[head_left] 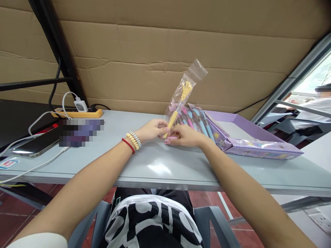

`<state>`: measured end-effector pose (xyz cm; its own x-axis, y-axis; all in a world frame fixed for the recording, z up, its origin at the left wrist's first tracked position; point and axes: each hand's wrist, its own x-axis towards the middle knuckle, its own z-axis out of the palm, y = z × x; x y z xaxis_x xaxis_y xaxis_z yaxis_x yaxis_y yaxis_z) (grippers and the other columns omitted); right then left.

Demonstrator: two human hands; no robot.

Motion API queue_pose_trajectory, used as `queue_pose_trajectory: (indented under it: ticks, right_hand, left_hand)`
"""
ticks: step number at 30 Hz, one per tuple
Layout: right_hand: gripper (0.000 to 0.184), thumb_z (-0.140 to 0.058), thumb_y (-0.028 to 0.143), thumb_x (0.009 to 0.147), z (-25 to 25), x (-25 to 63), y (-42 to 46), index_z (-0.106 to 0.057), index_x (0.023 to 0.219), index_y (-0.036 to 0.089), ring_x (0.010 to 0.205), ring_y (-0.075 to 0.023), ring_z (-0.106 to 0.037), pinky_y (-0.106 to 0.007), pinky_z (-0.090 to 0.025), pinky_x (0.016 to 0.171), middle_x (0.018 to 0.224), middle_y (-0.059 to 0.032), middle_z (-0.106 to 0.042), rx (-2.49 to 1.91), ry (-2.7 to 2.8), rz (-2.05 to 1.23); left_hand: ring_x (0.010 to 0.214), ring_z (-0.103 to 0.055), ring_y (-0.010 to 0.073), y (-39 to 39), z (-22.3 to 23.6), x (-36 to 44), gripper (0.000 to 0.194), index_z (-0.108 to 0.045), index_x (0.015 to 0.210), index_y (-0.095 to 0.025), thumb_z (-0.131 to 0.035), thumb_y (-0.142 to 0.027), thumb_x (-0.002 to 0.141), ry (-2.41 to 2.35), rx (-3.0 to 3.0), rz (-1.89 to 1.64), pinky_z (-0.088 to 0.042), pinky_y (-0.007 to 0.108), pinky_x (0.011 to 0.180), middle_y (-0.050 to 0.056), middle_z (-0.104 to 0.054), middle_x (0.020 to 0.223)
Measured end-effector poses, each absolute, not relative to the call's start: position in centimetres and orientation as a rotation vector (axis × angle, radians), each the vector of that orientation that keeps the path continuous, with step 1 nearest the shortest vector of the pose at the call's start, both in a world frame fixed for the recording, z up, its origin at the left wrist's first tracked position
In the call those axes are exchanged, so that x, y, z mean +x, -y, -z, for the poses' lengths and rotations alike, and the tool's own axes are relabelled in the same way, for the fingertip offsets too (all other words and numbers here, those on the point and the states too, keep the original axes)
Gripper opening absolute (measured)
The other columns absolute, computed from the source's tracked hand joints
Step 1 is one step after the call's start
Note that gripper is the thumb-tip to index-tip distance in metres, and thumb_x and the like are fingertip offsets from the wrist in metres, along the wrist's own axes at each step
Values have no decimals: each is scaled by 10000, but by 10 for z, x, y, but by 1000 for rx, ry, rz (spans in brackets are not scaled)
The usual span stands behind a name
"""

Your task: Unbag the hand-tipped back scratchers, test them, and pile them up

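My left hand (153, 130) pinches the lower end of a clear plastic bag (198, 70). Inside it is a yellow stick (172, 119) with a hand-shaped top and a metallic middle, tilted up to the right. Close beside it, my right hand (187, 135) has its fingers bent together at a small pink piece (171, 138); its kind is partly hidden by the fingers. Behind my right hand, several similar pink and blue sticks (203, 124) in clear bags lean against a purple patterned box (258, 148).
A phone (38, 143) with white cables lies on the left of the grey table (103, 162). An orange power strip (97, 113) with a white charger (81, 104) sits behind it. Cardboard (142, 41) forms the back wall. Another person (317, 108) sits far right.
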<state>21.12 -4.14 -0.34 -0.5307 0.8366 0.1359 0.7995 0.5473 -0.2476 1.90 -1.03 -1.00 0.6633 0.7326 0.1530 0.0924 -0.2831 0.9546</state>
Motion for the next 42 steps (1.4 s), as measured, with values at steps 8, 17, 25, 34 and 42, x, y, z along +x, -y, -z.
queue_pose_trajectory:
  ticks: [8, 17, 25, 34, 42]
  right_hand:
    - [197, -624, 326, 753, 15, 217, 34, -721, 855, 188, 984, -262, -541, -358, -417, 858, 977, -116, -622, -1358, 2648, -72]
    - [289, -547, 395, 783, -3, 217, 41, -654, 631, 174, 507, -110, -404, -258, -338, 529, 512, 7, -485, -1336, 2046, -38]
    - [116, -565, 286, 692, -2, 235, 28, -542, 628, 192, 545, -140, -495, -280, -377, 582, 579, -9, -577, -1449, 1577, 227]
    - [76, -511, 239, 717, 1, 245, 21, -501, 650, 204, 665, -190, -519, -318, -377, 647, 700, -60, -612, -1524, 1515, 420]
    - [124, -502, 249, 729, 1, 247, 20, -438, 629, 215, 655, -182, -493, -313, -362, 644, 689, -46, -572, -1600, 1421, 450]
  left_hand:
    - [579, -552, 109, -3, 15, 14, 132, -603, 802, -134, -586, -261, 770, -919, 1989, -818, -448, 248, 568, 31, -643, 677]
    - [629, -595, 160, -18, 7, -15, 246, -645, 699, -140, -721, -366, 641, -896, 1917, -475, -484, 284, 585, 57, -663, 682]
    - [648, -583, 153, -27, 11, -26, 280, -652, 673, -150, -739, -411, 622, -808, 1950, -249, -468, 269, 618, 52, -675, 708]
    - [575, -527, 136, -21, 7, -21, 232, -654, 666, -149, -738, -360, 616, -820, 1987, -225, -413, 258, 572, 36, -650, 654]
    - [558, -475, 112, -21, 6, -21, 228, -628, 684, -158, -660, -383, 687, -810, 2098, -152, -385, 249, 577, 3, -594, 609]
